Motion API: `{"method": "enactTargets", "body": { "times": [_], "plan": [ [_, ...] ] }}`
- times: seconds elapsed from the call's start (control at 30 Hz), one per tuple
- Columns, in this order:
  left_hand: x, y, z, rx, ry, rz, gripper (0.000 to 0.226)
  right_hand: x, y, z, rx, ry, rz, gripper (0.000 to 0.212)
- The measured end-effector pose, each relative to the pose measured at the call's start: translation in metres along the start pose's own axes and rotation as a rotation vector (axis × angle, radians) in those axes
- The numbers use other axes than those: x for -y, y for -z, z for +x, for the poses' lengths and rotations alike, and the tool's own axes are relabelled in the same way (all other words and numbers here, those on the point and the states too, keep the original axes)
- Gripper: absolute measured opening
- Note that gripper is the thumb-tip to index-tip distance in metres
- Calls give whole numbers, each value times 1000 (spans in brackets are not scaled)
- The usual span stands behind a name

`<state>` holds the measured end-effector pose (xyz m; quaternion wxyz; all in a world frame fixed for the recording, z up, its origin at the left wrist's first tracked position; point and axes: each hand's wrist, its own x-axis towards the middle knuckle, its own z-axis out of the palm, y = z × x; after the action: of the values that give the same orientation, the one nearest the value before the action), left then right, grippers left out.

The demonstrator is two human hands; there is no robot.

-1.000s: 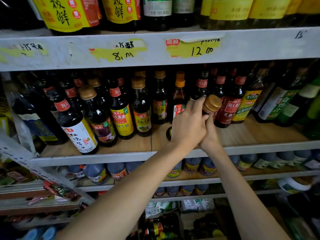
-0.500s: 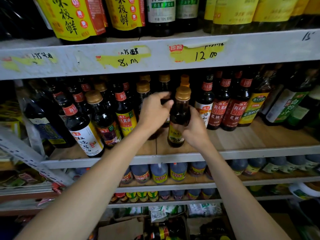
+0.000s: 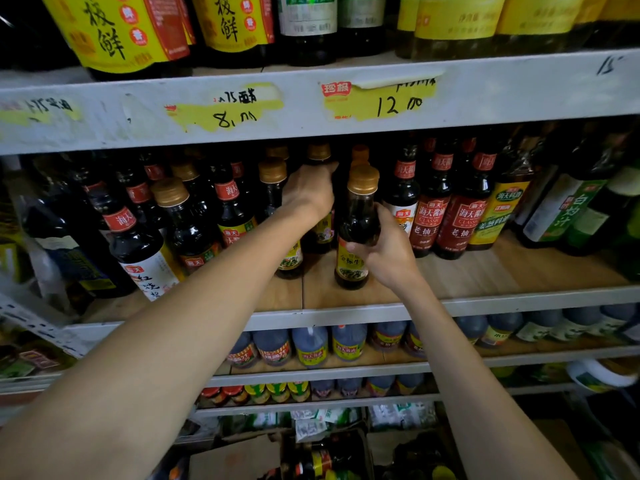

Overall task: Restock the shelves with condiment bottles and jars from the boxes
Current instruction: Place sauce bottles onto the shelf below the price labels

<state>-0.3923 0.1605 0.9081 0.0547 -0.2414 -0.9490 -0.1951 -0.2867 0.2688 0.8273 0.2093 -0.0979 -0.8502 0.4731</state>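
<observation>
R hand grips dark btl w/ gold cap, yellow label.

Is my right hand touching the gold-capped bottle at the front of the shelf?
Touching. The head view shows the right hand wrapped round the gold-capped bottle at its lower body, with no gap between them.

Left hand covers most of one bottle; top-shelf bottles run off the upper edge

Dark sauce bottle with gold cap and yellow label, red-labelled bottles, yellow price stickers on white shelf edge
</observation>
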Motion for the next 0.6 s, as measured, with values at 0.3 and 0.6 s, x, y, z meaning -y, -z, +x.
{"method": "enactTargets", "body": {
  "times": [0.3, 0.6],
  "plan": [
    [1, -4, 8, -114, 91, 5, 37, 0, 0, 7, 28, -28, 1, 76],
    [-8, -7, 6, -102, 62, 100, 45, -2, 3, 9, 26, -23, 9, 76]
  ]
}}
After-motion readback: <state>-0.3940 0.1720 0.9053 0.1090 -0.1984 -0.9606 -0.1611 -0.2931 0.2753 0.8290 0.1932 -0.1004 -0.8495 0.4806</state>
